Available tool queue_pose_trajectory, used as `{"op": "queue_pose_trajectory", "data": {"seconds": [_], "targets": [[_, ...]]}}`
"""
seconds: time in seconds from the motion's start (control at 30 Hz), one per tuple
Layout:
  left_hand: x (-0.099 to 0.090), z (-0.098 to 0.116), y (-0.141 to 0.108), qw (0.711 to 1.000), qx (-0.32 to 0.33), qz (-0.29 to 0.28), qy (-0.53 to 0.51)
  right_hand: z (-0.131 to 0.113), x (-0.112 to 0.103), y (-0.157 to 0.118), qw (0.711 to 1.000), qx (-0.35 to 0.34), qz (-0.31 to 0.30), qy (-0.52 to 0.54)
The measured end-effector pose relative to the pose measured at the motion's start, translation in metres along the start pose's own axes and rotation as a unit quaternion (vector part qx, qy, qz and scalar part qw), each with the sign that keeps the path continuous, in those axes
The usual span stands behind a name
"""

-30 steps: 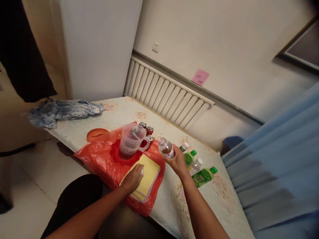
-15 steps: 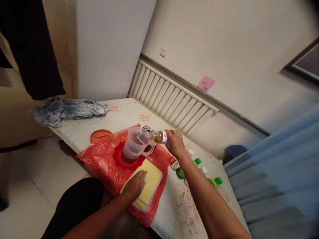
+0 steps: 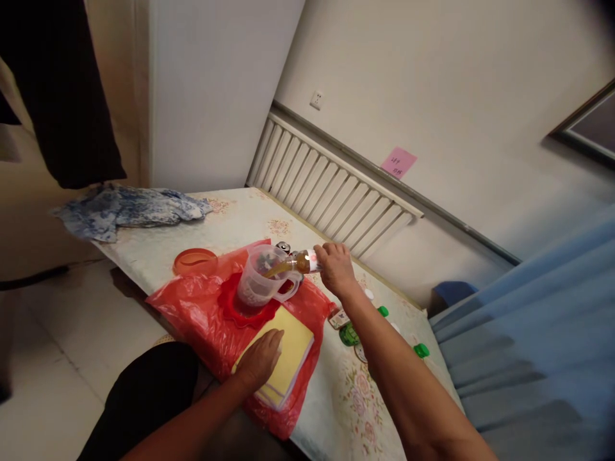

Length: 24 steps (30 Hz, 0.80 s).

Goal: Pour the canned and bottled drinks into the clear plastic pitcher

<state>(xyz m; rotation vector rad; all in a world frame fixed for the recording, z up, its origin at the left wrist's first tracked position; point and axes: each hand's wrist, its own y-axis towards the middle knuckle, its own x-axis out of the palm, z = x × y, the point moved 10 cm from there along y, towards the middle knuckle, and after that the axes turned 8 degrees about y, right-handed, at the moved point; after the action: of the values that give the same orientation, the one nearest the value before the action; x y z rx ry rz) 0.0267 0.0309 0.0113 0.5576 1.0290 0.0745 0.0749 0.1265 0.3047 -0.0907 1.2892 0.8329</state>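
My right hand [image 3: 336, 269] is wrapped round a bottle [image 3: 303, 261] of amber liquid, tilted so its neck points left over a clear plastic pitcher [image 3: 257, 285]. A stream of liquid runs from the bottle mouth into the pitcher. The pitcher stands upright in a red scalloped dish [image 3: 229, 301], its handle toward the right. Below it, my left hand [image 3: 262, 360] lies flat on a yellow pad [image 3: 293, 342], holding nothing. Pad and dish rest on a red plastic bag [image 3: 192, 306].
An orange lid [image 3: 195, 262] lies left of the pitcher, and a can [image 3: 283, 246] stands behind it. Green-capped bottles [image 3: 349, 334] are under my right forearm. Blue-white cloth [image 3: 139, 208] covers the table's [image 3: 240, 214] far left corner. A blue curtain [image 3: 538, 333] hangs at right.
The bottle in my right hand has shifted slightly left, and liquid now streams from it into the pitcher. My left hand has stayed on the yellow pad.
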Motion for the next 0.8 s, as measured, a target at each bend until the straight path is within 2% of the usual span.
{"op": "queue_pose_trajectory", "data": {"seconds": [0.27,0.53,0.8], "targets": [[-0.003,0.000,0.000,1.000,-0.003,-0.008,-0.017,-0.009,-0.010,0.010,1.000,-0.025,-0.009,-0.015],[0.003,-0.003,-0.001,1.000,-0.003,-0.012,-0.016,-0.034,-0.027,0.024,0.997,-0.074,-0.006,-0.028],[0.005,-0.001,-0.001,1.000,0.012,-0.019,-0.011,-0.055,-0.026,0.031,0.990,-0.133,0.007,-0.050]]}}
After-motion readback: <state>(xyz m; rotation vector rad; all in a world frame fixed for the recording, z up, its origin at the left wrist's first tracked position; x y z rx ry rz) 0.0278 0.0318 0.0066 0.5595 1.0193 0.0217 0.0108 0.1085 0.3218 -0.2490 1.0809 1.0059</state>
